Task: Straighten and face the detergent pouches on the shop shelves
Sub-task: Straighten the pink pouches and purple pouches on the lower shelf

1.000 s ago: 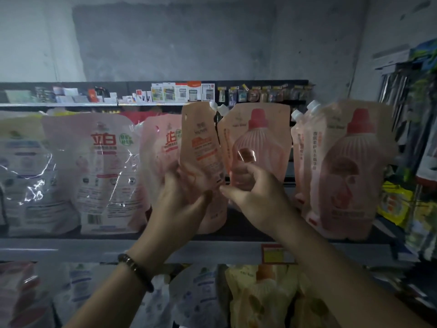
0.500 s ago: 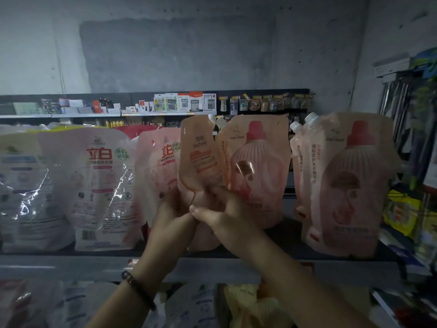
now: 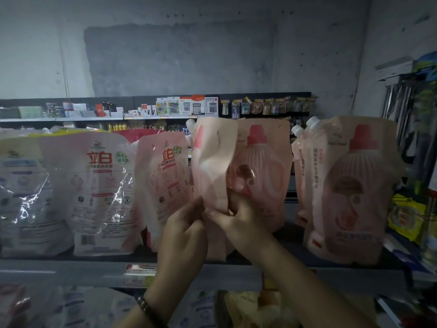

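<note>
a: the soft peach plastic detergent pouch (image 3: 212,166) is held upright at the front of the grey metal shelf (image 3: 71,266), mid-row. the left hand (image 3: 183,229) is curled round its lower left edge, fingers together and clamped on the film.

b: and the right hand (image 3: 238,222) is pinched onto the lower right corner, thumb pressed against curled fingers. the two hands are nearly touching.

a: half a second ago the orange-printed back was shown. now the pouch has been twisted and creased down the middle, and a red patch is shown at its upper left.

b: edges next. its right side is overlapped onto the peach pouch printed with a red-capped bottle (image 3: 264,171) just behind. its left side is touching the pink-and-white pouch with red characters (image 3: 163,181).

a: to the left the row is packed tight, the glossy white pouch with a barcode (image 3: 99,185) just beside that one.

b: room is seen to the right: a dark gap is left between the bottle-print pouch and the peach spouted pouches (image 3: 354,190). a dark beaded bracelet (image 3: 143,304) is worn on the left wrist.
</note>
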